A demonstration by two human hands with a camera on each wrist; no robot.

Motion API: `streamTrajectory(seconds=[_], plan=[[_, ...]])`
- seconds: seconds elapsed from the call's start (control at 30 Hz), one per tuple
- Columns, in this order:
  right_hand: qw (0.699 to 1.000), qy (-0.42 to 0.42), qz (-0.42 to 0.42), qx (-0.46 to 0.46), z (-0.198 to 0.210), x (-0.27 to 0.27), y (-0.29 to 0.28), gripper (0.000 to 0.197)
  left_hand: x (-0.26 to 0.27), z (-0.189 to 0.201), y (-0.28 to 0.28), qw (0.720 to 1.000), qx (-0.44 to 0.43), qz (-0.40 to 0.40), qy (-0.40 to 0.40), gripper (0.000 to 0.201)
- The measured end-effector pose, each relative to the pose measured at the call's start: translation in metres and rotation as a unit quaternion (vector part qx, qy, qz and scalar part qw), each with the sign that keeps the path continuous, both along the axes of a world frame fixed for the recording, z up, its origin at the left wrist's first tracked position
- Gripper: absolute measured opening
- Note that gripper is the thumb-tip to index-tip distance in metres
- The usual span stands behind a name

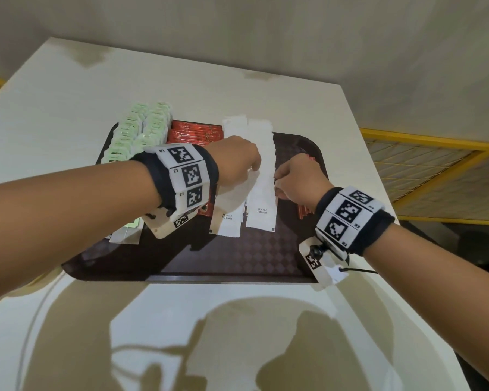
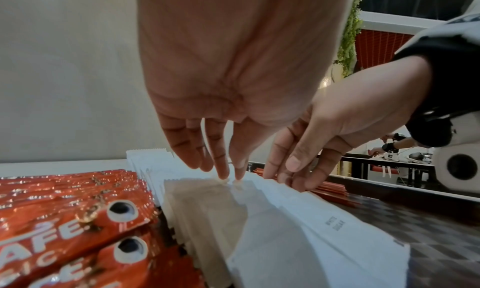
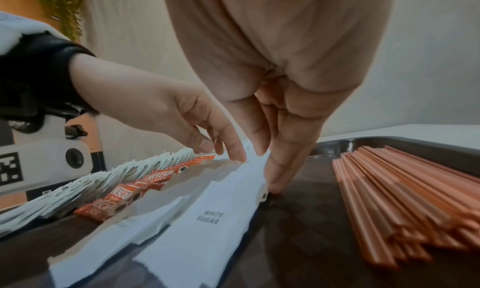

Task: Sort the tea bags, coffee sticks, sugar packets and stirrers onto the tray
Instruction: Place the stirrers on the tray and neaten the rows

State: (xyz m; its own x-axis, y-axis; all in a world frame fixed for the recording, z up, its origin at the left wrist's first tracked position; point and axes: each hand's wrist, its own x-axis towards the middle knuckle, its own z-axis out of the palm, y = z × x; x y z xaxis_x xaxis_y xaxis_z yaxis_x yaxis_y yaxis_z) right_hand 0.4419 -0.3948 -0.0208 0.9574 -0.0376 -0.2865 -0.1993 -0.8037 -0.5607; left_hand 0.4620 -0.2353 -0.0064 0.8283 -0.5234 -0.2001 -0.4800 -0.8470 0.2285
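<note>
A dark brown tray (image 1: 237, 261) holds pale green tea bags (image 1: 141, 131) at the left, then red coffee sticks (image 1: 195, 134), then two rows of white sugar packets (image 1: 260, 193). Orange stirrers (image 3: 402, 200) lie at the tray's right. My left hand (image 2: 228, 175) has straight fingers, and its tips touch the top of the sugar packets (image 2: 298, 230). My right hand (image 3: 275, 181) also has straight fingers. They press against the right side of the sugar row (image 3: 207, 220), with the tips down on the tray floor (image 3: 311, 230). Neither hand holds anything.
The tray sits on a white table (image 1: 237, 334) whose right edge runs close to the tray. Yellow railing (image 1: 435, 153) stands beyond it. A pale packet (image 1: 124, 232) lies over the tray's left rim. The near half of the tray floor is bare.
</note>
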Motion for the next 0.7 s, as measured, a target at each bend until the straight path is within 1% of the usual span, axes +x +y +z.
streamTrajectory(seconds=[0.1, 0.2, 0.23, 0.33, 0.4, 0.53, 0.7], plan=[[1.0, -0.01, 0.021, -0.014, 0.006, -0.003, -0.003, 0.02, 0.0, 0.001, 0.0, 1.0, -0.012, 0.008, 0.018, 0.044], [0.993, -0.039, 0.078, -0.076, 0.017, -0.012, -0.005, 0.02, 0.0, 0.003, 0.001, 0.999, -0.033, 0.014, 0.029, 0.048], [0.989, -0.04, 0.103, -0.098, 0.021, -0.017, -0.005, 0.022, 0.0, 0.004, 0.001, 0.998, -0.041, 0.018, 0.032, 0.051], [0.967, 0.006, 0.186, -0.177, 0.025, -0.031, 0.0, 0.037, 0.0, 0.008, 0.005, 0.997, -0.058, 0.032, 0.035, 0.058], [0.953, 0.02, 0.223, -0.204, 0.02, -0.036, 0.005, 0.041, 0.001, 0.01, 0.009, 0.997, -0.064, 0.041, 0.032, 0.059], [0.947, 0.013, 0.241, -0.21, 0.016, -0.037, 0.015, 0.037, 0.004, 0.013, 0.018, 0.992, -0.097, 0.084, 0.019, 0.059], [0.949, 0.007, 0.236, -0.207, 0.015, -0.03, 0.019, 0.034, 0.005, 0.012, 0.033, 0.976, -0.161, 0.147, 0.008, 0.057]])
